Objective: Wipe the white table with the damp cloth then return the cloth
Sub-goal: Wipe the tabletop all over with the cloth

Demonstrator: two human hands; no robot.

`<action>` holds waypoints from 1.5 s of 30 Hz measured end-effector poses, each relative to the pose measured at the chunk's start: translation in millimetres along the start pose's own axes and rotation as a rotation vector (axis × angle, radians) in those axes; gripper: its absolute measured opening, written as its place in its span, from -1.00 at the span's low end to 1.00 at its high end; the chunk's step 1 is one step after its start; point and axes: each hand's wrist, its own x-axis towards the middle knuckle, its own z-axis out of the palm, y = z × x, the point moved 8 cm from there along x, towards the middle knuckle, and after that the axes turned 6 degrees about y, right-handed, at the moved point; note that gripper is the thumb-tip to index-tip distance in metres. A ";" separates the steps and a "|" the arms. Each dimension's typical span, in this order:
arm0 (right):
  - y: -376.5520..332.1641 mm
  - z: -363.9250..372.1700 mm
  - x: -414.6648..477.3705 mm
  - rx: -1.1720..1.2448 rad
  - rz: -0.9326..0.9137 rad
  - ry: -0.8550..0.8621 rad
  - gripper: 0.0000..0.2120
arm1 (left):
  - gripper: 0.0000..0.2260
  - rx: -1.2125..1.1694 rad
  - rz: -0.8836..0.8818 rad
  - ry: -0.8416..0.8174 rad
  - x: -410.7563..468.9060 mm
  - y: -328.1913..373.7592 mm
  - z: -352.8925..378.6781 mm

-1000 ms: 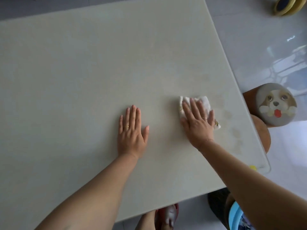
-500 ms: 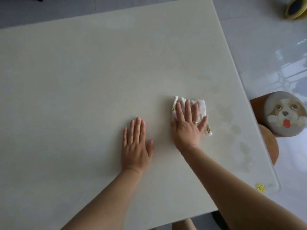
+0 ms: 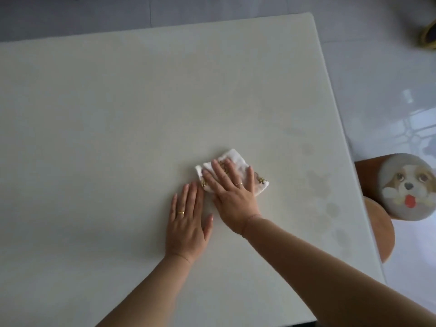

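A white table (image 3: 118,114) fills most of the view. On its right-centre lies a folded white cloth (image 3: 236,159) with small gold marks. My right hand (image 3: 232,197) presses flat on the cloth, fingers spread and pointing up-left, covering most of it. My left hand (image 3: 187,223) lies flat on the bare tabletop just left of the right hand, fingers together, nearly touching the cloth's near-left corner. Damp patches (image 3: 318,182) show on the table to the right of the cloth.
A round stool (image 3: 408,187) with a dog picture on its seat stands off the table's right edge, with a second brown stool (image 3: 379,232) below it. Shiny tiled floor (image 3: 377,90) lies beyond the right and far edges. A yellow object (image 3: 427,36) sits at the top right.
My right hand has slid the cloth leftwards across the table, closing the gap to my left hand. The view has tilted so more of the far table edge shows.
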 end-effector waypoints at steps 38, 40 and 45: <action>50.9 -33.2 164.0 -0.082 -0.181 0.012 -0.50 | -0.40 -0.033 -0.147 0.087 163.6 -31.7 -16.4; 94.6 -44.3 187.0 -0.082 0.001 0.060 -0.51 | -0.40 -0.036 -0.142 0.082 163.8 -31.5 -16.0; 97.1 -47.8 197.8 0.051 0.370 0.136 -0.49 | -0.40 -0.073 -0.151 0.100 167.3 -31.4 -21.0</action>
